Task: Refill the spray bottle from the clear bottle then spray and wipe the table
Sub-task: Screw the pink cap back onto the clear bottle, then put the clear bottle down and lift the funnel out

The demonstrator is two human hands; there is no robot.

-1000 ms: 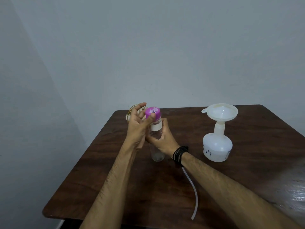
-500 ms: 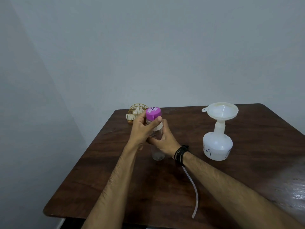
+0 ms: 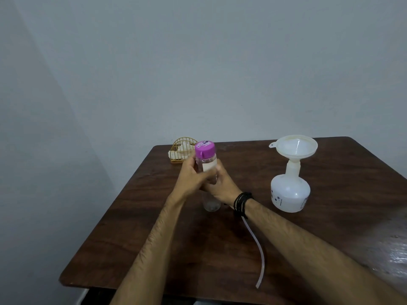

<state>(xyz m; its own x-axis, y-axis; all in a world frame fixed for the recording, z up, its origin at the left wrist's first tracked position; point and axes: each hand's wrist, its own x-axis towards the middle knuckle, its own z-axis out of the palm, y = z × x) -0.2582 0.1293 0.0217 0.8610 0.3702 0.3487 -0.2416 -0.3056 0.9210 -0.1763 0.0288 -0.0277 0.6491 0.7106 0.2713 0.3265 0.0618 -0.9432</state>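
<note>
The refill looks prepared but not yet begun. The white translucent plastic spray bottle (image 3: 290, 193) stands on the right of the dark brown wooden desk (image 3: 352, 216) with its spray head off and a white plastic funnel (image 3: 296, 148) seated upright in its neck, ready to take liquid. A thin white flexible tube (image 3: 258, 249), probably the sprayer's dip tube, lies on the desk near the front edge, partly under the right forearm; the spray head itself is not in view. The clear plastic bottle with the magenta screw cap (image 3: 206, 164) is held upright above the desk, left of the spray bottle and well apart from it. The left hand (image 3: 189, 180) is wrapped round its body just below the cap, and the right hand (image 3: 221, 183), with black cords at the wrist, grips it lower down. The cap is on, so opening it seems the step in hand. Pouring, refitting the sprayer, spraying and wiping all remain. A gold wire holder with white cloth or paper (image 3: 182, 150) waits at the far left corner, likely for the wiping.
</note>
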